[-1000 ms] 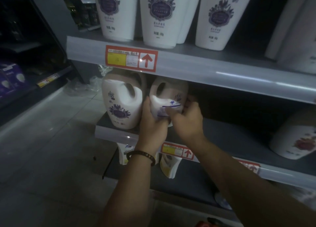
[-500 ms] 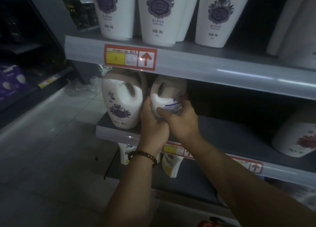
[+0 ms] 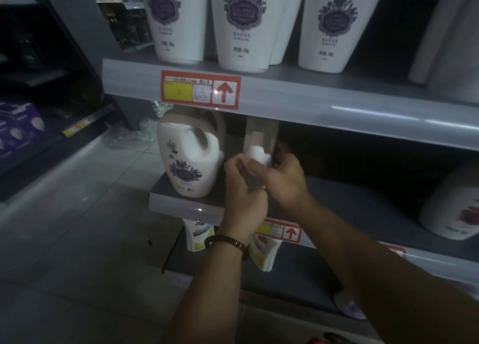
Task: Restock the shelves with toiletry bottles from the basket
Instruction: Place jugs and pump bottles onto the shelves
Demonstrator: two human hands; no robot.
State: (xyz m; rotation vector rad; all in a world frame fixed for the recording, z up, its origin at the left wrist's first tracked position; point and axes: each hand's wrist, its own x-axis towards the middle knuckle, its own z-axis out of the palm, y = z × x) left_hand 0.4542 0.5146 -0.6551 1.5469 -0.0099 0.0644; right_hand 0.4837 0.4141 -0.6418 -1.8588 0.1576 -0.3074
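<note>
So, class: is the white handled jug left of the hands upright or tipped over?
Upright: the jug stands on its base on the middle shelf, handle at the top.

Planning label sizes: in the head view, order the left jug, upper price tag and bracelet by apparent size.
Largest to smallest:
1. left jug
2. upper price tag
3. bracelet, smallest even though nearest the camera

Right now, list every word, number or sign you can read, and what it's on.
Upper price tag: red up arrow; print too blurred.
Lower price tag: red up arrow; print too blurred.
Tall bottles and handled jug: label text too blurred.
Held jug: blurred.
</note>
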